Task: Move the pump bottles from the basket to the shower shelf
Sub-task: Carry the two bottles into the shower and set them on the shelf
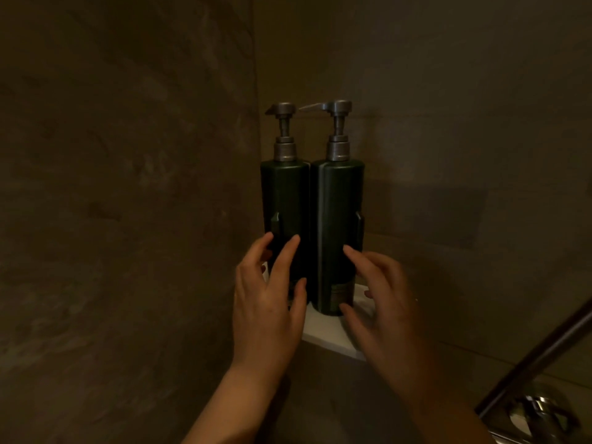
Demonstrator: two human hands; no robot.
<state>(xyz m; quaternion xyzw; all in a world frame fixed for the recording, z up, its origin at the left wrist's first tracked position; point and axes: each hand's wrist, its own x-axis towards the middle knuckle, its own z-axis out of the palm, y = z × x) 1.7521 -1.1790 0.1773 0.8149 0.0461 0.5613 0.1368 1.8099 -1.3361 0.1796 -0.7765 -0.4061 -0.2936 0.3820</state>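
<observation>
Two tall dark green plastic pump bottles with grey metal-look pump heads stand upright and touching on the small white corner shower shelf (323,331). The left bottle (283,200) sits just beyond the left hand (267,299), fingers spread against its lower front. The right bottle (336,219) stands beside the right hand (381,299), fingers spread, fingertips near its lower side.

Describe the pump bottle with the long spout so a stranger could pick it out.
In the corner where the two brown walls meet sits a small white shelf holding two dark green pump bottles. Take the right-hand bottle: its long spout points left, while its neighbour's looks short.
</observation>
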